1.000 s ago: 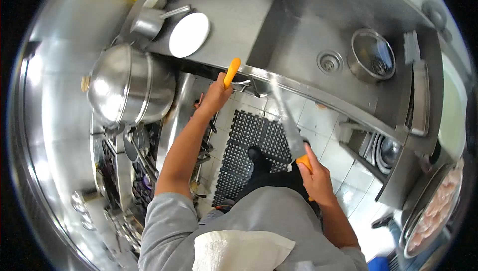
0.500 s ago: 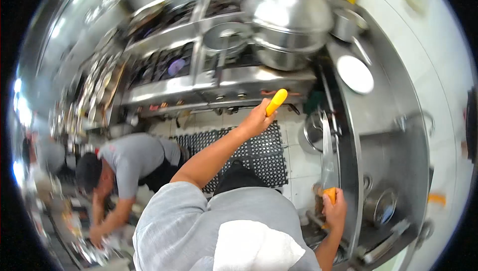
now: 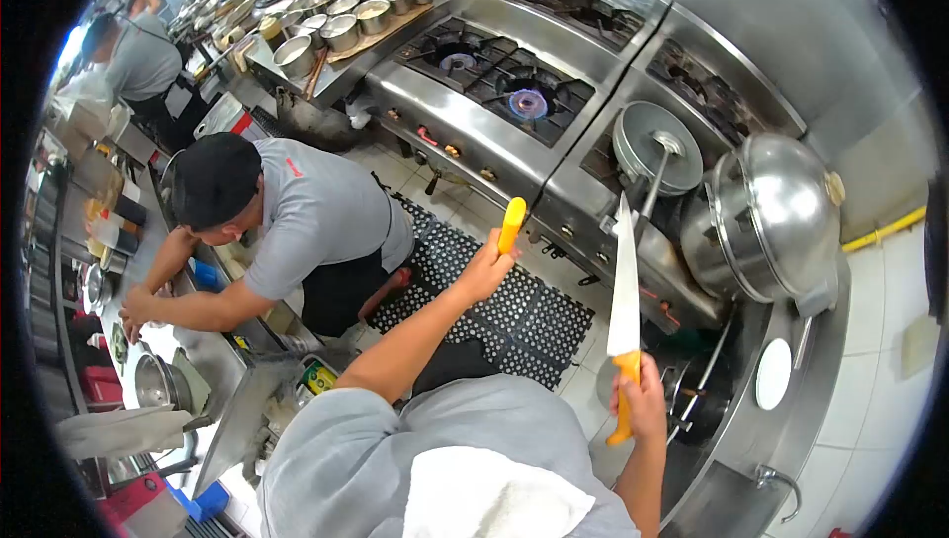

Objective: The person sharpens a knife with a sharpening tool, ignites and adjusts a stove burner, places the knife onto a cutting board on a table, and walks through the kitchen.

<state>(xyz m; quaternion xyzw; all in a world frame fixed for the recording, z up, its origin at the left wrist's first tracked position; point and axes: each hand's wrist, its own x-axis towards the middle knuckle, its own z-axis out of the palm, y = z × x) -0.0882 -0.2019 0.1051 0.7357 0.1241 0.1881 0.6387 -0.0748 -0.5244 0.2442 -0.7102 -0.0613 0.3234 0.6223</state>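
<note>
My left hand is closed round a yellow handle, whose rounded end sticks up above the fist; the rest of that tool is hidden. In my right hand is a large knife with an orange-yellow handle. Its long, wide blade points up and away from me, the tip close to the stove's front edge beside a ladle handle. Both hands are held apart in front of my body, over the floor.
A co-worker bends over a counter at the left. Ahead, a stove has a lit burner, a pan and a large domed steel pot. A white plate lies by the sink at the right. Black mats cover part of the floor.
The view has swung left from the sink to the stove and the co-worker. My hands still hold the yellow handle and the knife; the blade now stands more upright in view.
</note>
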